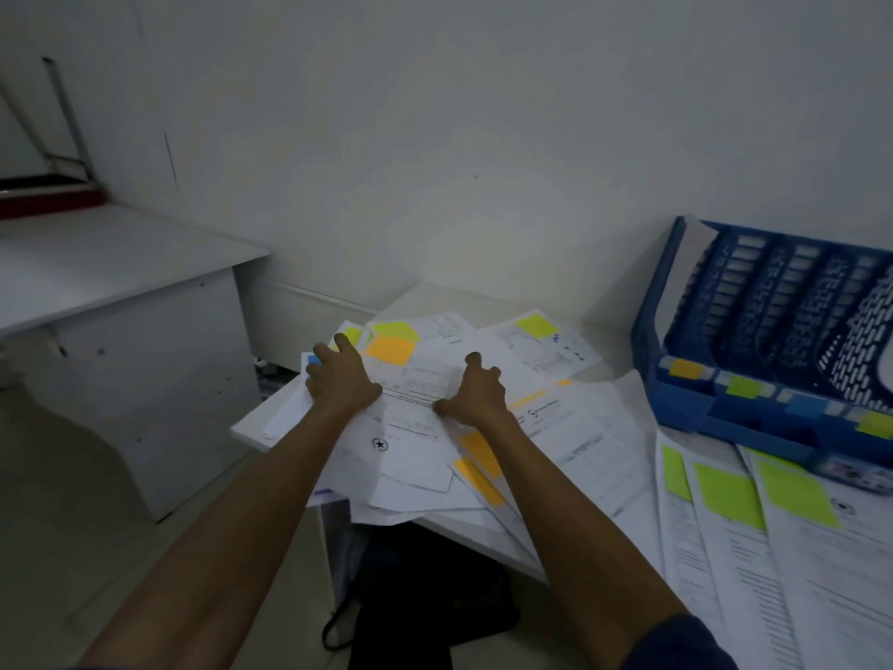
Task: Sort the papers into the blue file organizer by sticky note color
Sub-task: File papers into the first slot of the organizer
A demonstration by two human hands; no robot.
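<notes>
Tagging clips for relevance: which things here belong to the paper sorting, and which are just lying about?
Part of the job: loose papers with sticky notes; green-noted sheets; blue file organizer; its colour labels; left hand and right hand, both on the pile.
Lying about: white side desk; black bag.

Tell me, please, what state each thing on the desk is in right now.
paper pile, loose, fanned, overhanging the desk edge.
blue file organizer, one sheet in its leftmost slot; other slots look empty.
green-noted sheets, laid out before the organizer, unsorted.
left hand, flat on the pile's left edge.
right hand, fingers bent, fingertips on the top sheet; grip unclear.
</notes>
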